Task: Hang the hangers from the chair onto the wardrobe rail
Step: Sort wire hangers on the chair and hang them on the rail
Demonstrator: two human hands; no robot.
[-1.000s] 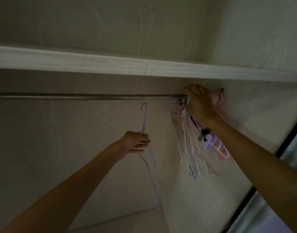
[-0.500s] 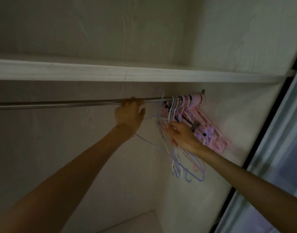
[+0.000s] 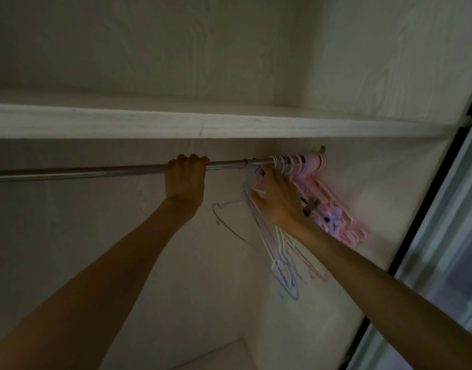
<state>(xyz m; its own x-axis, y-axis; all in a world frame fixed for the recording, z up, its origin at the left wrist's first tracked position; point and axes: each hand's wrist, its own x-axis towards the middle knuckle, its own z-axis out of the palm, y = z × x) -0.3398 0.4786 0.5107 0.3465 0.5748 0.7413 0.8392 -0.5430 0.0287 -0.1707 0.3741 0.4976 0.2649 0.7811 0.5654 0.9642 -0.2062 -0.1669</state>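
The left hand (image 3: 185, 180) is curling its fingers around the rail (image 3: 96, 172). The right hand (image 3: 279, 201) is gripping thin hangers (image 3: 280, 260) hanging at the rail's right end. Most look hung; the chair is not in view.

Dim pale woodgrain walls (image 3: 176, 49), shelf (image 3: 229, 126)

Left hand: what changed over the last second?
The left hand rose from below the rail, where it held one thin hanger, and now grips the rail. The right hand dropped from the rail's end onto the hanging hangers. The pink hangers stayed bunched at the right end.
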